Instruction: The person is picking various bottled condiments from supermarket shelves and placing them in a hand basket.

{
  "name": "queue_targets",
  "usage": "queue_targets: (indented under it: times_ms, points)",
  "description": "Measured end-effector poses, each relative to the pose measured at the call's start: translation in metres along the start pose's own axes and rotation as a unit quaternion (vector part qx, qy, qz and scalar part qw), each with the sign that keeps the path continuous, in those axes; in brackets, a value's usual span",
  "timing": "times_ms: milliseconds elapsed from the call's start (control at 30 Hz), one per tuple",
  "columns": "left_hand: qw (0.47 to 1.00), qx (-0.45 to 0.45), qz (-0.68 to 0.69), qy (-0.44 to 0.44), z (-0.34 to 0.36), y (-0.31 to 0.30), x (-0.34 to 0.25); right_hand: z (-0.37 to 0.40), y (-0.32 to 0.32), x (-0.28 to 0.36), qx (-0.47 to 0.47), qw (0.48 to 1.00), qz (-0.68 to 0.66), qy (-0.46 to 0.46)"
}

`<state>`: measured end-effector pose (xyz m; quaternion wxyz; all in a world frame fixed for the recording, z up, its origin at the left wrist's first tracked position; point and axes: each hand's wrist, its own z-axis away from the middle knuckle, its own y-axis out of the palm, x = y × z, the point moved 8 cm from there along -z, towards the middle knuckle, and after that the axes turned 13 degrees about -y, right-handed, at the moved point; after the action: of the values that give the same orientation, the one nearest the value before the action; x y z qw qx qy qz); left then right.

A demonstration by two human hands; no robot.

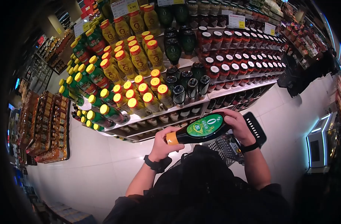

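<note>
1. Fingers of the left hand (pixel 161 145) grip the orange end (pixel 172 138) of a green-labelled sauce bottle (pixel 206 126).
2. Fingers of the right hand (pixel 240 126) clasp its other end.
3. Beyond the fingers: shelved white-lidded jars (pixel 234 68).

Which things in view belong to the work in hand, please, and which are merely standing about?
In hand:
- dark bottle with green label
- left hand and right hand, holding it

Standing about:
- yellow bottles
- white-lidded jars
- price cards
</note>
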<state>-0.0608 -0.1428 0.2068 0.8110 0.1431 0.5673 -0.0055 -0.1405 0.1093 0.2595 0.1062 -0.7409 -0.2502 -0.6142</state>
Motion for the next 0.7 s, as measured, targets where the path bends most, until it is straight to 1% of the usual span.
queue_targets:
  times_ms: [33, 67, 100, 133, 167, 200, 267, 300, 400, 433, 533, 667, 700]
  points:
    - [1.0, -0.005, 0.02, 0.008, -0.007, -0.006, -0.001, -0.006, 0.003, 0.005, 0.009, 0.999, -0.036, 0.022]
    - [0.996, 0.027, 0.089, -0.015, -0.015, -0.007, 0.001, -0.012, 0.004, 0.003, 0.018, 0.996, -0.073, 0.041]
    - [0.985, 0.057, 0.158, -0.039, -0.022, -0.008, 0.0, -0.021, 0.002, 0.0, 0.033, 0.997, -0.075, 0.015]
    - [0.968, 0.085, 0.226, -0.062, -0.028, -0.008, -0.001, -0.029, -0.001, -0.004, 0.041, 0.997, -0.056, 0.013]
    - [0.979, 0.063, 0.18, -0.071, -0.037, -0.012, -0.001, -0.039, -0.004, -0.008, 0.041, 0.997, -0.06, 0.005]
    - [0.963, 0.098, 0.226, -0.111, -0.046, -0.014, 0.006, -0.051, -0.007, -0.01, 0.039, 0.997, -0.065, -0.002]
    - [0.914, 0.169, 0.314, -0.194, -0.063, -0.015, 0.022, -0.072, -0.015, -0.015, 0.029, 0.997, -0.072, -0.015]
    - [0.907, 0.176, 0.323, -0.205, -0.069, -0.011, 0.018, -0.082, -0.023, -0.019, 0.01, 0.999, -0.053, -0.004]
    - [0.898, 0.235, 0.284, -0.241, -0.086, 0.007, 0.009, -0.11, -0.049, -0.032, -0.052, 0.997, 0.032, 0.037]
    - [0.896, 0.231, 0.281, -0.255, -0.091, 0.01, 0.007, -0.116, -0.056, -0.035, -0.072, 0.994, 0.066, 0.053]
    - [0.9, 0.222, 0.277, -0.255, -0.106, 0.012, 0.003, -0.132, -0.068, -0.038, -0.088, 0.991, 0.058, 0.081]
    - [0.942, 0.154, 0.235, -0.185, -0.12, 0.001, -0.016, -0.153, -0.068, -0.038, -0.033, 0.998, -0.009, 0.048]
    - [0.958, 0.125, 0.202, -0.161, -0.122, -0.004, -0.022, -0.158, -0.067, -0.039, -0.009, 0.998, -0.008, 0.054]
